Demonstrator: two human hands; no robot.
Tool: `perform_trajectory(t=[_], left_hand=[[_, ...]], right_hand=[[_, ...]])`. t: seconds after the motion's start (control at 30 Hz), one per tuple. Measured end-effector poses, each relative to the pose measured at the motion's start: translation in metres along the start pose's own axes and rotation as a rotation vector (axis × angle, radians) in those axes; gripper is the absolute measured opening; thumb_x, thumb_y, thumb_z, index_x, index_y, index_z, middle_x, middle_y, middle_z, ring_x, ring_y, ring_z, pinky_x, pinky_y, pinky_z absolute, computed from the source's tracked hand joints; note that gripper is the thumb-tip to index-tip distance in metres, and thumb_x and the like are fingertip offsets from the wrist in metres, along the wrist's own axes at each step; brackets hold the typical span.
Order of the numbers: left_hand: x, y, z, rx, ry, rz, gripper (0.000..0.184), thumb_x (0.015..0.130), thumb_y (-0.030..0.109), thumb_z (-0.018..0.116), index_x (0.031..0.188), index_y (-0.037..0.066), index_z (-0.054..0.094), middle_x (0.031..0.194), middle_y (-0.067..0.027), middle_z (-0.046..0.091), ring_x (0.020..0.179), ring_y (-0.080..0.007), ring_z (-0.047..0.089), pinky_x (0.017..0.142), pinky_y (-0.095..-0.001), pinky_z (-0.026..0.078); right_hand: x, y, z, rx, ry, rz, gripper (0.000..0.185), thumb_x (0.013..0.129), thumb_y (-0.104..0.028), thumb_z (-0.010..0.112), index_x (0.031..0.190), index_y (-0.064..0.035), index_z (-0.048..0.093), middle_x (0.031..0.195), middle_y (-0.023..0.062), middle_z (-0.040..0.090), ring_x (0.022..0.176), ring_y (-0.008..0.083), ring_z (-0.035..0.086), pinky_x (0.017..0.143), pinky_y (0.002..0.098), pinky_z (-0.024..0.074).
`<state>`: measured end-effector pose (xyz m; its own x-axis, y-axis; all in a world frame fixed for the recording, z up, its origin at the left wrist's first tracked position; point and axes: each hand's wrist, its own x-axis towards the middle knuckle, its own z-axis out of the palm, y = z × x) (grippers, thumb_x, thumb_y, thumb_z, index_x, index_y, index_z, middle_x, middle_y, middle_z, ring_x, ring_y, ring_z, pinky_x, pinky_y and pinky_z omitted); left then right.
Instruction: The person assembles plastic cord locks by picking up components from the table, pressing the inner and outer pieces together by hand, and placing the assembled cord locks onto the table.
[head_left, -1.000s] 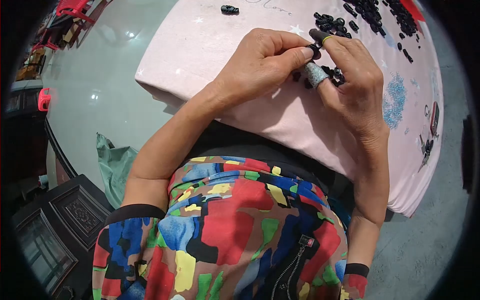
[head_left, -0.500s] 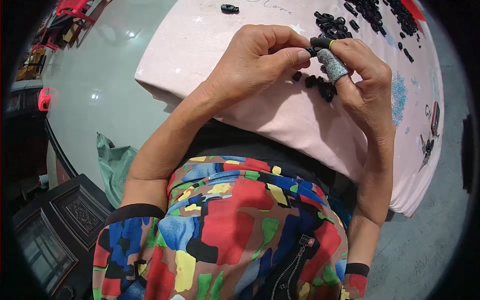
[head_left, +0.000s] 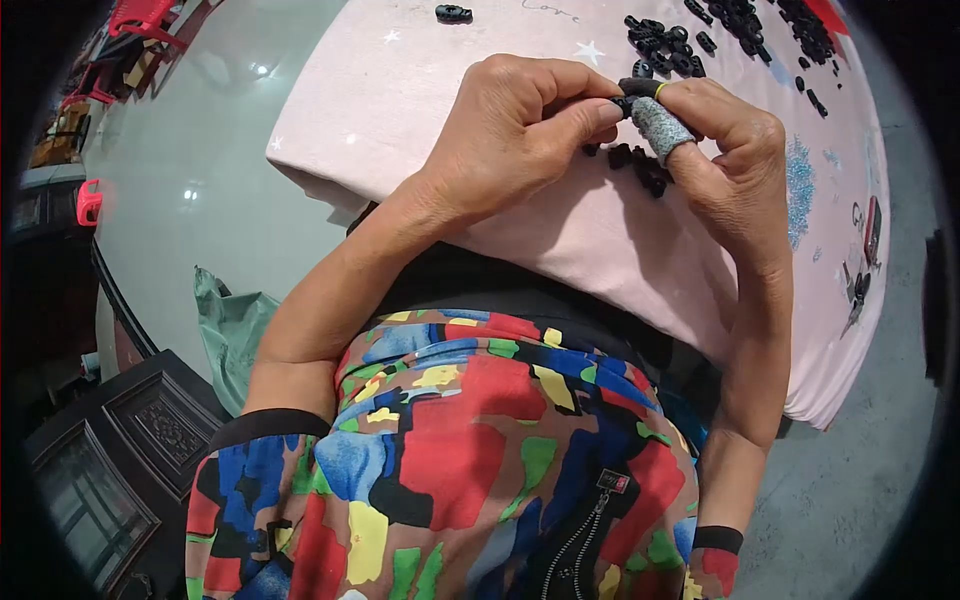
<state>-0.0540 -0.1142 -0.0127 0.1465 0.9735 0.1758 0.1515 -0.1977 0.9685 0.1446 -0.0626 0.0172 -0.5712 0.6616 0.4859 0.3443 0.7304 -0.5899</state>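
You have the pink cloth-covered table (head_left: 350, 120) in front of you, printed with white stars and some lettering. To your left, well apart from the work, stand a dark carved wooden panel (head_left: 150, 430) and, smaller, a crumpled green bag (head_left: 235, 330). Your left hand (head_left: 525, 125) and right hand (head_left: 735, 150) meet above the cloth, fingertips nearly closed together on one small black piece. Beyond your right hand, a dense pile of black pieces (head_left: 740, 28) spreads toward the far edge, with a smaller cluster of black pieces (head_left: 662, 45) nearer your fingers. A patch of pale blue beads (head_left: 800, 190) lies just beside your right wrist, and a red object (head_left: 873, 230) lies near the table's right edge. Under your hands, partly in shadow, sits a little group of black parts (head_left: 642, 168). Your right thumb wears a speckled grey cover (head_left: 660, 130); your right index fingertip wears a slimmer black cover (head_left: 640, 87) with a yellow band. One loose ribbed piece (head_left: 454, 14) lies alone at the far side. Smallest is the held black piece (head_left: 626, 105), dark and compact, pinched between both hands; your fingertips and the covers hide most of its shape.
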Motion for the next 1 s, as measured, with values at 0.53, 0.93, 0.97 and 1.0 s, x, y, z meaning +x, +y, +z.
perform_trajectory(t=[0.53, 0.93, 0.97, 1.0], left_hand=[[-0.001, 0.004, -0.003, -0.279, 0.055, -0.202, 0.022, 0.095, 0.015, 0.065, 0.11, -0.001, 0.07, 0.093, -0.0042, 0.071, 0.079, -0.0068, 0.064, 0.069, -0.0192, 0.05], [0.001, 0.005, 0.005, -0.335, 0.12, -0.225, 0.021, 0.092, 0.012, 0.068, 0.108, -0.002, 0.071, 0.086, -0.0037, 0.069, 0.072, -0.0067, 0.058, 0.066, -0.02, 0.047], [0.001, 0.005, 0.006, -0.337, 0.123, -0.226, 0.021, 0.092, 0.012, 0.068, 0.107, -0.002, 0.071, 0.085, -0.0032, 0.069, 0.072, -0.0066, 0.058, 0.066, -0.02, 0.047], [0.001, 0.004, 0.005, -0.331, 0.116, -0.213, 0.021, 0.093, 0.013, 0.067, 0.108, -0.001, 0.071, 0.085, -0.0028, 0.069, 0.071, -0.0065, 0.058, 0.066, -0.02, 0.047]], right_hand=[[-0.001, -0.016, 0.017, -0.259, 0.063, -0.155, 0.028, 0.07, -0.001, 0.066, 0.098, 0.0007, 0.065, 0.084, 0.013, 0.063, 0.079, 0.0313, 0.06, 0.071, 0.0382, 0.0492], [-0.002, -0.008, 0.025, -0.415, 0.162, -0.231, 0.034, 0.067, -0.002, 0.073, 0.1, -0.0003, 0.064, 0.085, 0.0119, 0.063, 0.08, 0.0301, 0.06, 0.072, 0.0385, 0.0502], [-0.002, -0.007, 0.026, -0.422, 0.161, -0.229, 0.034, 0.067, -0.002, 0.072, 0.099, -0.0001, 0.064, 0.086, 0.012, 0.063, 0.081, 0.0302, 0.061, 0.072, 0.0386, 0.0503], [-0.002, -0.007, 0.026, -0.429, 0.16, -0.226, 0.033, 0.067, -0.001, 0.072, 0.099, 0.0001, 0.064, 0.086, 0.0122, 0.063, 0.081, 0.0303, 0.061, 0.072, 0.0386, 0.0503]])
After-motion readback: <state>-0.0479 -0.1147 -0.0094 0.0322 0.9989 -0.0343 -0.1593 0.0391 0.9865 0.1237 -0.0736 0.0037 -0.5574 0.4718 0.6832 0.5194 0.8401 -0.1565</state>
